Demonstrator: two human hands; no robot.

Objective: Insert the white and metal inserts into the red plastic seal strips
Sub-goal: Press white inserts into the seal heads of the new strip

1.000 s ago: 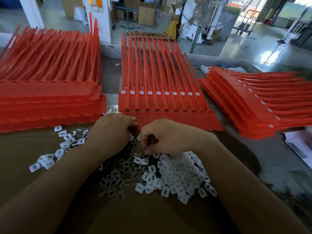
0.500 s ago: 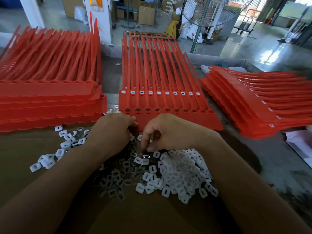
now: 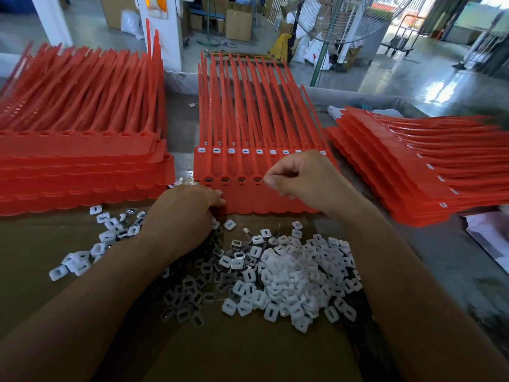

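Single head-worn view, forward and down, close over the table (image 3: 454,260) edge.

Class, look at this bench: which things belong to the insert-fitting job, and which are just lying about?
Job in hand: red seal strips, white inserts, metal inserts, left hand, right hand, left stack, right stack.
Lying about: standing fan, cardboard box, papers, trolley.

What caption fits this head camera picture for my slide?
Right hand hovers over the middle red seal strips; left hand rests beside the pile of white inserts.
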